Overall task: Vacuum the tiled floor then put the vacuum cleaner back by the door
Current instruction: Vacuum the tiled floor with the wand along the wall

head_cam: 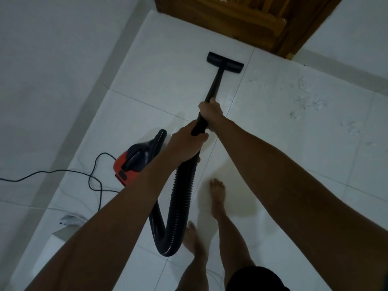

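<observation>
White tiled floor runs up to a wooden door, with pale debris scattered at right. Both the left hand and right hand grip the black wand, its floor head flat on the tile near the door. Its red-and-black vacuum cleaner sits at left, no lettering legible.

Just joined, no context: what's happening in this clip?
A person is vacuuming a white tiled floor. Both hands grip the black wand: right hand higher up, left hand where the hose joins. The floor head sits flat near the wooden door. White debris lies unswept to its right. The red vacuum body sits behind, left, cord trailing.
</observation>
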